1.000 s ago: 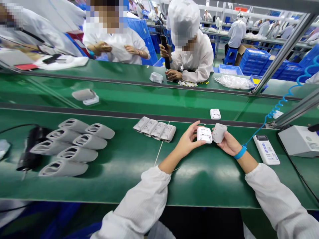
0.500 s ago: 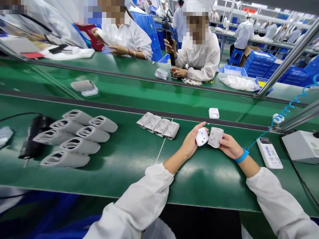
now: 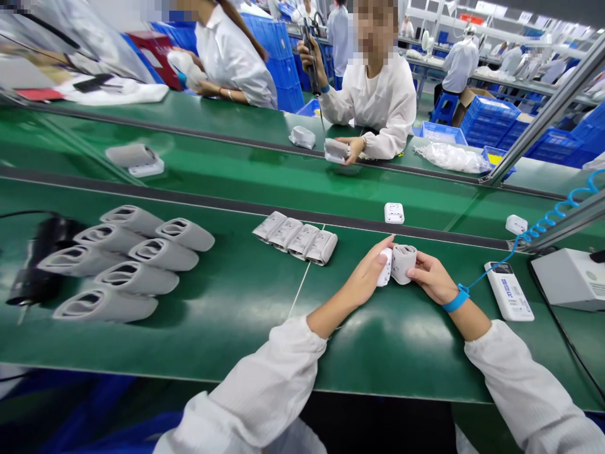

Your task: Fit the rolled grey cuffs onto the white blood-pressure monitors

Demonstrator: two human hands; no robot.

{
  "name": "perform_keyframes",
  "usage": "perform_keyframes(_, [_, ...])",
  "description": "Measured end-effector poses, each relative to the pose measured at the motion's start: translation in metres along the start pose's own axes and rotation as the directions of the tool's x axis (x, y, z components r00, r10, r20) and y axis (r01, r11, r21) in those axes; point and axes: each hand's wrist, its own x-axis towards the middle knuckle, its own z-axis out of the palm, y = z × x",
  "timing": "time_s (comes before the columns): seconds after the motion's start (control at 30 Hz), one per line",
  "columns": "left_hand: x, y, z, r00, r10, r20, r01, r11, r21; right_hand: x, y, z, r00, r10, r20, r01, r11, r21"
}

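Observation:
My left hand [image 3: 363,275] is closed on a white socket faceplate [image 3: 385,268], now turned nearly edge-on. Right beside it, my right hand [image 3: 433,279] grips a small grey plastic shell [image 3: 404,263] between thumb and fingers, its open end tilted up. The two parts are side by side and appear to touch; the exact contact is hard to make out. A blue wrist strap [image 3: 456,299] with a coiled cord circles my right wrist. Left of my hands lies a row of several similar grey shells [image 3: 297,238] on the green bench [image 3: 246,334].
Several larger grey sleeves [image 3: 125,277] lie at left, beside a black electric screwdriver [image 3: 40,252]. Two white faceplates lie beyond my hands, one [image 3: 394,213] on the belt. A white handheld device [image 3: 510,293] and grey box [image 3: 571,277] stand right. Across, a co-worker [image 3: 373,94] holds a screwdriver.
My left hand has turned the faceplate from face-up to nearly edge-on and brought it against the grey shell, which has tilted to show its opening. The co-worker opposite now holds a grey part.

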Motion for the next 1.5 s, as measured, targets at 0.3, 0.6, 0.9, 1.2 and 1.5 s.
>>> perform_keyframes(0.3, [0.0,-0.007,-0.001,0.999,-0.048,-0.02,0.048,0.998,-0.031,0.001,0.002,-0.001,0.999,0.04,0.017,-0.04,0.999,-0.011])
perform_keyframes(0.6, [-0.003,-0.005,0.001,0.999,0.004,-0.034,-0.002,0.998,0.063,0.001,0.008,0.004,0.999,-0.006,-0.038,0.003,0.996,-0.085])
perform_keyframes(0.9, [-0.009,-0.014,0.009,0.989,0.112,-0.092,-0.084,0.959,0.27,0.0,0.014,0.015,0.992,-0.066,-0.11,0.043,0.98,-0.195])
perform_keyframes(1.2, [-0.008,-0.018,0.006,0.972,0.198,-0.124,-0.121,0.879,0.461,-0.002,0.022,0.022,0.941,-0.297,-0.164,0.242,0.927,-0.288])
perform_keyframes(1.5, [0.005,0.005,0.003,0.99,0.042,-0.135,-0.002,0.958,0.286,-0.003,0.02,0.004,0.87,-0.493,-0.005,0.417,0.742,-0.525])
